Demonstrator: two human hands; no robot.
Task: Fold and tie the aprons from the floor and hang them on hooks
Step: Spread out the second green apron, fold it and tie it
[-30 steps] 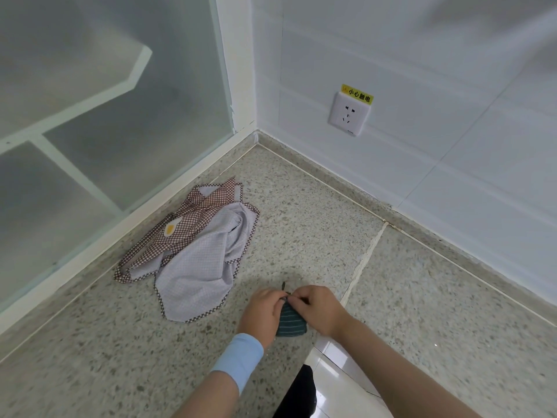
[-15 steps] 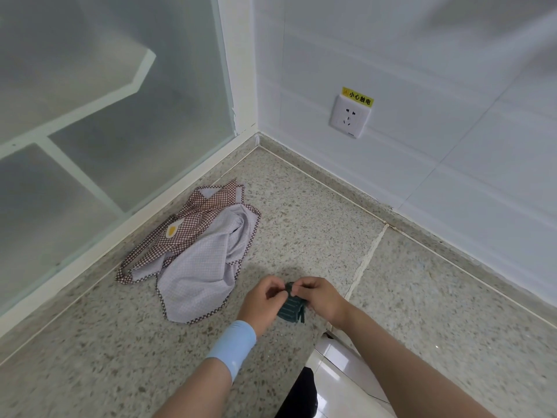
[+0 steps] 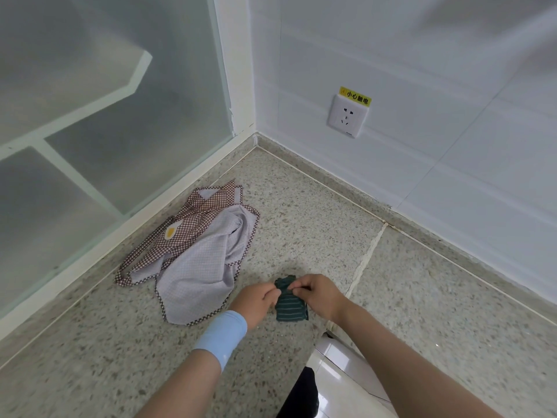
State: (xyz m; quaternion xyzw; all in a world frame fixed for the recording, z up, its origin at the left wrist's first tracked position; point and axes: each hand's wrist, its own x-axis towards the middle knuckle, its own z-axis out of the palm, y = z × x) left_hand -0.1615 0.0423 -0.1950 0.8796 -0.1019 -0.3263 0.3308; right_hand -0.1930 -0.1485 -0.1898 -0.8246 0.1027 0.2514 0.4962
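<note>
A small dark green striped apron, folded into a tight bundle, is held just above the speckled floor in the lower middle. My left hand pinches its upper left side, and my right hand pinches its top from the right. A brown checked apron with a pale lining and a yellow egg patch lies crumpled on the floor to the left, apart from both hands. No hooks are in view.
A frosted glass partition with a white frame runs along the left. White tiled wall with a power socket stands behind. A glossy white object and something black sit at the bottom edge.
Both hands have kept working the top of the green bundle. The bundle now hangs longer below my fingers. The checked apron has not moved.
</note>
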